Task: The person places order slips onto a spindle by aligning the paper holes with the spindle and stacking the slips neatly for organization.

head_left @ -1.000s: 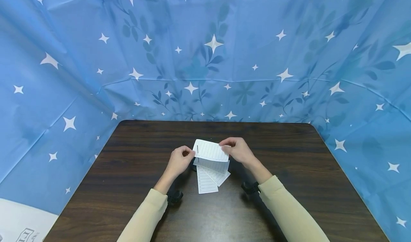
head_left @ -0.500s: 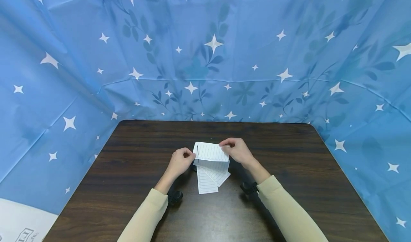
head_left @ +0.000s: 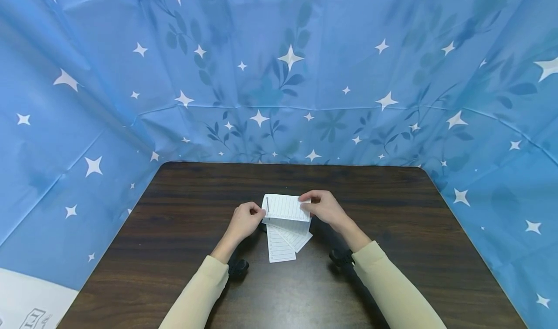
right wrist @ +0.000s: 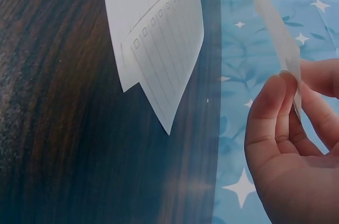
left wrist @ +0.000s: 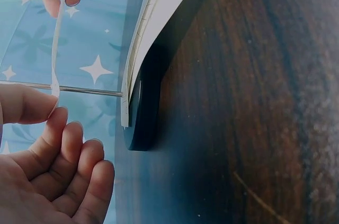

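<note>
A white lined paper slip (head_left: 287, 207) is held level above the table by both hands. My left hand (head_left: 245, 221) pinches its left edge between thumb and index finger, close to a thin metal spike (left wrist: 90, 90) that passes through the slip. At the right edge my right hand (head_left: 324, 210) pinches the slip between thumb and fingers, as the right wrist view also shows. Below, several more lined slips (head_left: 281, 247) lie fanned over the spike's round black base (left wrist: 145, 113). Checkboxes run along one edge of these lower slips (right wrist: 164, 49).
The dark wood-grain table (head_left: 383, 280) surrounds the spike and slips. Behind it hangs a blue curtain (head_left: 340, 77) with white stars. A white printed surface (head_left: 35, 300) shows at the lower left. Black straps with cameras sit on both wrists.
The held slip has come down slightly at its far left corner and lies flatter. My right hand has shifted a little down and right. My left hand has hardly moved.
</note>
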Demonstrator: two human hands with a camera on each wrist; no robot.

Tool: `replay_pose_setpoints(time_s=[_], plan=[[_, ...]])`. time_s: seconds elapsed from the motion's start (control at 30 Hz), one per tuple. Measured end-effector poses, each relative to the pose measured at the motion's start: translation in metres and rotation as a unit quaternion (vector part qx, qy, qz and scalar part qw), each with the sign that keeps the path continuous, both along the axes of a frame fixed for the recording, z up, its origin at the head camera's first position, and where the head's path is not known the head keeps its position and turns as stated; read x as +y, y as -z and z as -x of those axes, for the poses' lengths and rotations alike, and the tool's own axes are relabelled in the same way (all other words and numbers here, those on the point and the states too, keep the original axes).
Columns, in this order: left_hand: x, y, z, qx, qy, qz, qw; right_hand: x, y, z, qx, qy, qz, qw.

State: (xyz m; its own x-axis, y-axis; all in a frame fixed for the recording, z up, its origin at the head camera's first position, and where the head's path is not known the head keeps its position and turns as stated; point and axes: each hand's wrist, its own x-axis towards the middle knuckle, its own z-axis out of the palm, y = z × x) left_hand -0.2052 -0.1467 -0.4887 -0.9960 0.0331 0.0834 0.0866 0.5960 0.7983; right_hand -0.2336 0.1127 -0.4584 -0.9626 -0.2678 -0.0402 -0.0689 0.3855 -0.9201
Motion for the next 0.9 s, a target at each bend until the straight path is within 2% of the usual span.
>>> replay_pose_setpoints(time_s=[0.53, 0.9], plan=[[-0.001, 0.000, -0.001, -0.014, 0.001, 0.010, 0.9999, 0.003, 0.011, 0.001, -0.020, 0.006, -0.003, 0.9998], [0.000, 0.004, -0.001, -0.017, 0.005, 0.042, 0.9990, -0.001, 0.020, 0.003, 0.000, 0.015, -0.051, 0.9986]])
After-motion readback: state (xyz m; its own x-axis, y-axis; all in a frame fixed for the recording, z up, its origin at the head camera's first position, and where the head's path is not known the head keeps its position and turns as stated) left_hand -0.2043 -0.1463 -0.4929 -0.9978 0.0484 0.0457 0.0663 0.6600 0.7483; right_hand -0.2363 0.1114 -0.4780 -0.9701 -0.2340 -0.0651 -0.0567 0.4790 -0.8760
